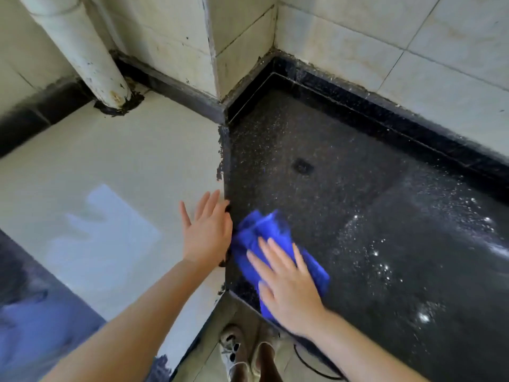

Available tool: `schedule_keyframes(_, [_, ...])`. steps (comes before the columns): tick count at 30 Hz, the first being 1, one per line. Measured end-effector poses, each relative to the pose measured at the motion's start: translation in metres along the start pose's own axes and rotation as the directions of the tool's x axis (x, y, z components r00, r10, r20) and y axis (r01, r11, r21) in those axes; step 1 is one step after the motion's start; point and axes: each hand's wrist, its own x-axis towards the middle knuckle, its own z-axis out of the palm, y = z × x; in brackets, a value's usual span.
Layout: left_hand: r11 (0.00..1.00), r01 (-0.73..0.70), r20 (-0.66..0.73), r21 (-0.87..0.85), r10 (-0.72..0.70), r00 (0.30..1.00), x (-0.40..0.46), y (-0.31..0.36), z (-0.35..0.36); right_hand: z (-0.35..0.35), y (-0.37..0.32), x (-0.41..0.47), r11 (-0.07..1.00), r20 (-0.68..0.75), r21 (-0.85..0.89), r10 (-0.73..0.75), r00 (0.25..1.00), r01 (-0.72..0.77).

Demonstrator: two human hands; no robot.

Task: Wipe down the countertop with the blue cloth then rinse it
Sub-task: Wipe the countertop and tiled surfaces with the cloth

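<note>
Head view: we look steeply down from above, close over the black countertop (358, 216) corner.
Facing: toward the tiled wall (385, 37) corner ahead.

Both forearms are bare from the lower frame edge to the wrists, no sleeve showing on either, with the left hand (208, 232) and right hand (286, 285) bare as well. At six o'clock, pale worn shoes (234, 351) with dark eyelet holes show below, laced and scuffed.
</note>
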Motion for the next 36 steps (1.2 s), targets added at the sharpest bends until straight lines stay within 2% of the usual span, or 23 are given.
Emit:
schedule_keyframes(3, [0.999,-0.032,0.018,-0.003,0.032,0.999,-0.038,-0.010,0.007,-0.011,0.026,-0.025,0.950,0.129,-0.050,-0.300,0.945,0.309])
schedule_keyframes(4, [0.998,-0.062,0.019,0.015,0.061,0.998,-0.042,-0.014,0.010,-0.015,0.048,-0.018,0.934,0.161,-0.109,-0.321,0.933,0.341])
schedule_keyframes(5, [0.997,-0.072,0.027,0.026,0.071,0.997,-0.043,-0.015,0.011,-0.019,0.070,-0.004,0.940,0.158,-0.176,-0.265,0.951,0.291])
schedule_keyframes(7, [0.999,-0.054,0.011,0.007,0.054,0.998,-0.043,-0.015,0.012,-0.027,0.105,0.029,0.981,0.034,-0.188,0.062,0.998,-0.054])
schedule_keyframes(8, [0.999,-0.046,0.004,-0.004,0.046,0.999,-0.042,-0.014,0.012,-0.030,0.106,0.043,0.952,-0.009,-0.121,0.281,0.960,-0.280])
schedule_keyframes(9, [0.999,-0.046,-0.003,-0.013,0.045,0.999,-0.041,-0.013,0.012,-0.029,0.094,0.056,0.880,-0.032,-0.049,0.472,0.881,-0.473])
schedule_keyframes(10, [0.999,-0.046,-0.006,-0.025,0.046,0.999,-0.042,-0.013,0.012,-0.023,0.071,0.064,0.800,-0.057,0.007,0.600,0.798,-0.601])
schedule_keyframes(11, [0.998,-0.045,-0.006,-0.041,0.044,0.999,-0.043,-0.013,0.011,-0.015,0.042,0.068,0.760,-0.077,0.040,0.649,0.757,-0.648])
schedule_keyframes(12, [0.997,-0.043,-0.007,-0.057,0.042,0.999,-0.044,-0.014,0.011,-0.003,0.010,0.067,0.783,-0.124,0.055,0.622,0.773,-0.620])
schedule_keyframes(13, [0.997,-0.045,-0.011,-0.070,0.044,0.999,-0.045,-0.015,0.011,0.007,-0.023,0.060,0.842,-0.176,0.054,0.538,0.825,-0.538])
schedule_keyframes(15, [0.995,-0.056,-0.008,-0.078,0.055,0.998,-0.045,-0.016,0.010,0.017,-0.068,0.039,0.943,-0.141,0.032,0.333,0.932,-0.332])
schedule_keyframes(18, [0.996,-0.075,0.026,-0.047,0.077,0.997,-0.045,-0.017,0.008,0.010,-0.047,-0.003,0.992,-0.031,-0.013,0.124,0.992,-0.125])
schedule_keyframes(20, [0.997,-0.079,0.063,-0.027,0.080,0.995,-0.046,-0.017,0.006,0.004,-0.002,-0.041,0.995,0.010,-0.075,0.068,0.998,-0.067])
schedule_keyframes(21, [0.997,-0.078,0.080,-0.017,0.079,0.994,-0.046,-0.017,0.005,-0.001,0.023,-0.058,0.991,0.029,-0.110,0.081,0.996,-0.077])
schedule_keyframes(23, [0.998,-0.067,0.102,0.017,0.065,0.993,-0.046,-0.015,0.004,-0.012,0.069,-0.080,0.964,0.056,-0.134,0.240,0.969,-0.230])
schedule_keyframes(26, [0.999,-0.025,0.076,0.022,0.023,0.997,-0.045,-0.002,0.006,-0.010,0.072,-0.064,0.823,0.012,-0.066,0.566,0.825,-0.564])
schedule_keyframes(27, [0.999,-0.031,0.062,0.013,0.030,0.998,-0.043,0.006,0.007,-0.006,0.055,-0.058,0.795,-0.015,-0.059,0.604,0.797,-0.604])
schedule_keyframes(28, [0.999,-0.052,0.054,0.000,0.052,0.997,-0.040,0.015,0.009,-0.001,0.033,-0.056,0.817,-0.042,-0.066,0.571,0.820,-0.572])
schedule_keyframes(29, [0.996,-0.084,0.056,-0.017,0.085,0.995,-0.037,0.026,0.011,0.004,0.012,-0.061,0.880,-0.030,-0.067,0.469,0.883,-0.470])
schedule_keyframes(31, [0.986,-0.158,0.078,-0.057,0.163,0.984,-0.028,0.051,0.015,0.009,-0.014,-0.090,0.982,0.037,-0.078,0.172,0.984,-0.169])
schedule_keyframes(33, [0.973,-0.211,0.107,-0.092,0.221,0.969,-0.013,0.075,0.021,0.000,0.002,-0.115,0.997,0.098,-0.080,-0.015,0.995,0.023])
schedule_keyframes(36, [0.958,-0.275,0.121,-0.081,0.284,0.951,0.018,0.108,0.033,-0.013,0.062,-0.113,0.992,0.149,-0.097,-0.063,0.987,0.078])
